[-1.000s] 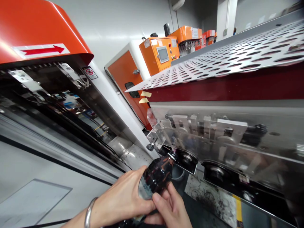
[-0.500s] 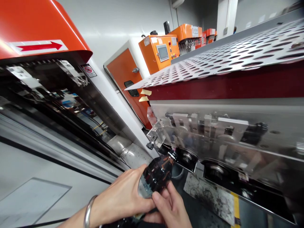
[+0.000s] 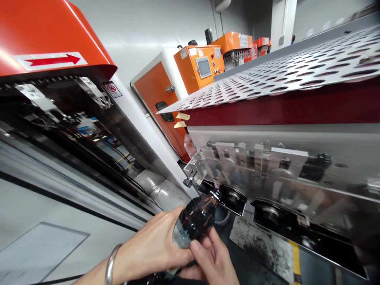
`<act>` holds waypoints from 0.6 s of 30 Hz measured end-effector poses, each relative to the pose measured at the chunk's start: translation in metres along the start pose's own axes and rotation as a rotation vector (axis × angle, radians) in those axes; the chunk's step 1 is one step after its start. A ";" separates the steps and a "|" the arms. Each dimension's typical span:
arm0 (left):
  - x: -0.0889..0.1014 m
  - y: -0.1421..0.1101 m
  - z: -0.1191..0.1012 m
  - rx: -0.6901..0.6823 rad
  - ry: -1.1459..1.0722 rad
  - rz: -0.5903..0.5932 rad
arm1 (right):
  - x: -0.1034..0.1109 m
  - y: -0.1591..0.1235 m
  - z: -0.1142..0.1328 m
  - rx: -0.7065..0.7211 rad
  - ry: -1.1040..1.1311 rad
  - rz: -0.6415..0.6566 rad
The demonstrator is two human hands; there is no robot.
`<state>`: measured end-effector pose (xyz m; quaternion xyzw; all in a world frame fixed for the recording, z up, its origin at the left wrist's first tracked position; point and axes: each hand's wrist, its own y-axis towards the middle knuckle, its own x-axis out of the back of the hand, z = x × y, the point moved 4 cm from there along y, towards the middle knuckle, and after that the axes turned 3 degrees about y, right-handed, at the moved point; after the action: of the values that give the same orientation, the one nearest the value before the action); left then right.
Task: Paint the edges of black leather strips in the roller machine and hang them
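Observation:
A clear plastic bottle [image 3: 196,219] with dark contents and a dark pattern sits between my hands, its neck tilted up and to the right. My left hand [image 3: 151,247], with a metal bangle [image 3: 110,263] on its wrist, wraps around the bottle's lower body. My right hand [image 3: 212,257] grips the bottle from below, its fingers pressed against the side. Part of the bottle is hidden behind my fingers. A black item [image 3: 160,278] shows at the bottom edge under my hands, and I cannot tell what it is.
A stainless steel machine panel [image 3: 267,170] with rollers stands to the right, beneath a perforated metal sheet [image 3: 267,83]. On the left is an orange hood [image 3: 44,39] with a red arrow. An orange control box [image 3: 198,67] is further back. The stained floor has a yellow stripe [image 3: 295,261].
The view has shifted slightly. My hands and the bottle keep nearly the same position and grip.

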<state>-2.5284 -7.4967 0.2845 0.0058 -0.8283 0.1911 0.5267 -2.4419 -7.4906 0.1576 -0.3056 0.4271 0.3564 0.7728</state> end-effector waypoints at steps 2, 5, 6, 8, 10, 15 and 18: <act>0.000 -0.001 0.001 0.014 0.004 0.001 | -0.001 0.000 0.001 -0.004 -0.006 0.021; 0.001 -0.001 0.001 0.020 0.004 0.004 | -0.001 0.000 0.002 -0.007 -0.013 0.036; 0.002 -0.001 0.001 0.020 0.005 0.006 | -0.001 0.000 0.003 -0.006 -0.013 0.037; 0.002 -0.001 0.001 0.020 0.006 0.006 | 0.000 0.000 0.003 -0.005 -0.010 0.037; 0.001 -0.001 0.001 0.019 0.005 0.004 | 0.000 0.000 0.002 0.000 -0.002 0.021; -0.001 -0.001 0.002 0.005 0.011 -0.020 | 0.003 -0.001 -0.001 0.005 0.016 -0.041; -0.001 -0.001 0.001 0.002 0.002 -0.021 | 0.004 -0.001 -0.001 0.009 0.012 -0.021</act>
<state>-2.5285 -7.4983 0.2832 0.0151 -0.8274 0.1864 0.5295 -2.4400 -7.4914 0.1541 -0.3087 0.4300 0.3448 0.7752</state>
